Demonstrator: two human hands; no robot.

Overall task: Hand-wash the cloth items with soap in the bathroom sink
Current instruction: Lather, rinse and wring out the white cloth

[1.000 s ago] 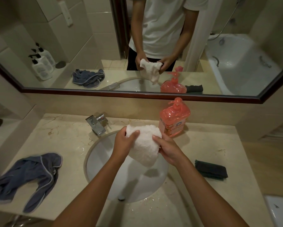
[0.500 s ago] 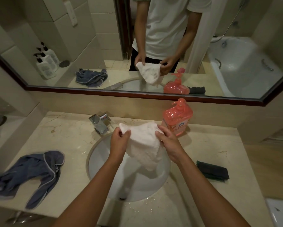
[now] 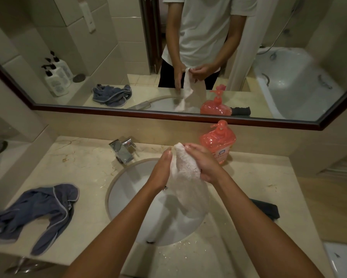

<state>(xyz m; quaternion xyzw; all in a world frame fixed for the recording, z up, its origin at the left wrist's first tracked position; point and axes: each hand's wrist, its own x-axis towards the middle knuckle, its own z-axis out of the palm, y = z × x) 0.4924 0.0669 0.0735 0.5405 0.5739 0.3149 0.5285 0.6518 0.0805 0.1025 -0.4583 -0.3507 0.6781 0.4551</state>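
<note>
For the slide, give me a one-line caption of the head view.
Both hands, left hand and right hand, press a white terry cloth between them above the white round sink basin.

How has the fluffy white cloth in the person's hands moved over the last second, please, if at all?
Yes. The fluffy white cloth, earlier bunched high between both hands, now hangs lengthwise and reaches lower into the white round sink basin, pressed between the left hand and the right hand.

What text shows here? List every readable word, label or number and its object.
Nothing can be read.
Soap bottle: a round white label, print too blurred.
White pump bottles in the mirror: labels too small.
White cloth: a small dark mark in its reflection, illegible.
</note>
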